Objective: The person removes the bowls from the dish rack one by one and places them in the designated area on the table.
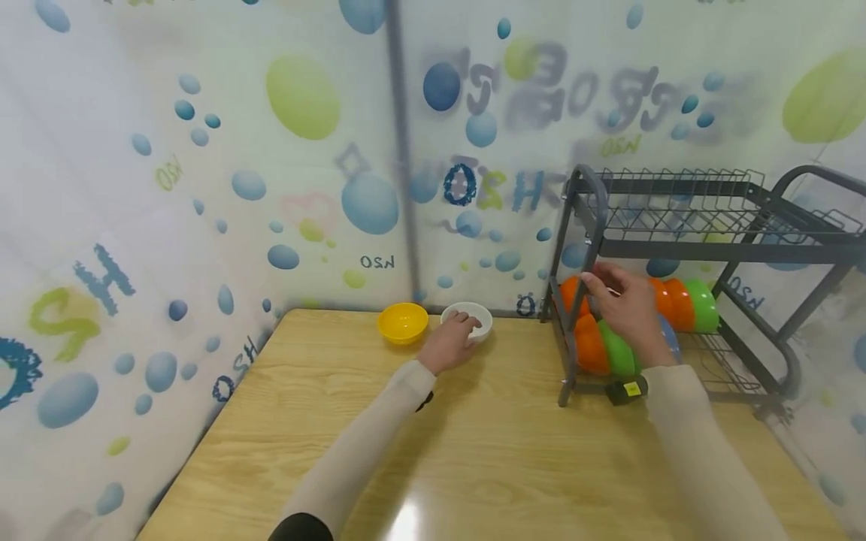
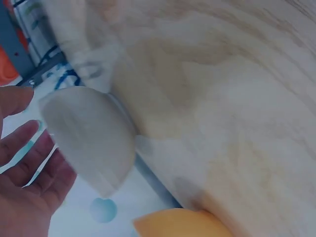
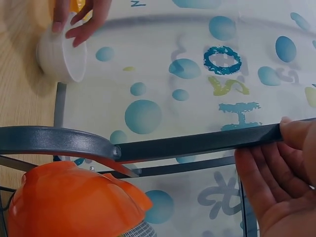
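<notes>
At the back of the wooden table, my left hand point(image 1: 449, 344) is over a white bowl point(image 1: 482, 323). Seen from the left wrist, the fingers point(image 2: 29, 163) lie loosely spread at the rim of this bowl point(image 2: 91, 136) and do not wrap around it. A yellow bowl point(image 1: 403, 324) stands just left of it. On the right, my right hand point(image 1: 625, 304) holds the front left post of a dark two-tier dish rack point(image 1: 591, 237). In the right wrist view, thumb and fingers lie on opposite sides of that post point(image 3: 202, 143).
Orange bowls point(image 1: 590, 346) and green bowls point(image 1: 704, 304) stand on edge in the rack's lower tier, partly behind my right hand. The upper tier is a wire basket point(image 1: 676, 214). A patterned curtain point(image 1: 304, 188) hangs behind the table point(image 1: 514, 443).
</notes>
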Action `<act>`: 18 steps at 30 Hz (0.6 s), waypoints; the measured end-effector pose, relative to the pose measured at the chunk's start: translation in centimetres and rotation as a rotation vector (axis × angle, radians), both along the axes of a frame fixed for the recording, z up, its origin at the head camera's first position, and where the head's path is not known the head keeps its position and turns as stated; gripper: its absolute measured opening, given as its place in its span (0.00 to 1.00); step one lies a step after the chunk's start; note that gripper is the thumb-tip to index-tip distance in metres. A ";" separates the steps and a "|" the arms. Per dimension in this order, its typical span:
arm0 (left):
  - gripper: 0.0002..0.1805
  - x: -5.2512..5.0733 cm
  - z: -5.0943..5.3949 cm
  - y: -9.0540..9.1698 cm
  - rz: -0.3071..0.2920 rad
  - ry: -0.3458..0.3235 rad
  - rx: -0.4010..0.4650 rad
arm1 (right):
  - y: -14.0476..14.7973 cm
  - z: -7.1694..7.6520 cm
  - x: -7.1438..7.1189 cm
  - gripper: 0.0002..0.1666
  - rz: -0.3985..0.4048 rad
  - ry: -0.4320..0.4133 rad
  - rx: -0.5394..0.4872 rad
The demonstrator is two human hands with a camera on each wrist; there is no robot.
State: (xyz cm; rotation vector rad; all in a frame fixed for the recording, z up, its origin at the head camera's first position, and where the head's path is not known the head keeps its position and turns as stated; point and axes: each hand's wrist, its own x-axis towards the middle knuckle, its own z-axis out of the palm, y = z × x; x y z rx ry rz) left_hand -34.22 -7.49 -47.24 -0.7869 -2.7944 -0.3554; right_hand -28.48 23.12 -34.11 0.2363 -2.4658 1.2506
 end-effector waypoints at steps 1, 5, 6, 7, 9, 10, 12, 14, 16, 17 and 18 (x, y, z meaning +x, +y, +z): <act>0.19 0.1 0.3 0.3 -0.002 -0.009 0.016 | 0.1 0.0 0.1 0.38 -0.003 0.002 0.003; 0.23 0.4 1.6 1.1 -0.024 -0.038 0.090 | 0.4 0.0 0.1 0.38 -0.008 0.009 0.007; 0.23 0.4 1.8 1.3 -0.033 -0.041 0.109 | 0.5 0.0 0.1 0.37 -0.005 0.011 0.006; 0.24 0.5 2.1 1.5 -0.040 -0.043 0.127 | 0.5 0.0 0.1 0.37 -0.002 0.011 0.006; 0.25 0.7 2.7 1.8 -0.055 -0.050 0.166 | 0.5 0.0 0.1 0.37 0.008 0.011 0.010; 0.26 0.8 3.1 1.9 -0.063 -0.054 0.185 | 0.5 0.0 0.1 0.37 0.011 0.010 0.014; 0.27 1.1 3.8 2.3 -0.080 -0.064 0.220 | 0.6 0.0 0.1 0.37 0.020 0.006 0.021; 0.29 1.4 4.5 2.7 -0.096 -0.071 0.251 | 0.6 0.0 0.2 0.37 0.026 0.005 0.040; 0.30 1.6 5.3 3.3 -0.112 -0.076 0.279 | 0.8 0.1 0.4 0.37 0.037 0.007 0.059; 0.31 1.8 5.7 3.6 -0.123 -0.082 0.302 | 0.8 0.1 0.4 0.36 0.045 0.009 0.067; 0.31 2.0 6.2 4.0 -0.132 -0.087 0.321 | 0.9 0.1 0.6 0.36 0.050 0.013 0.082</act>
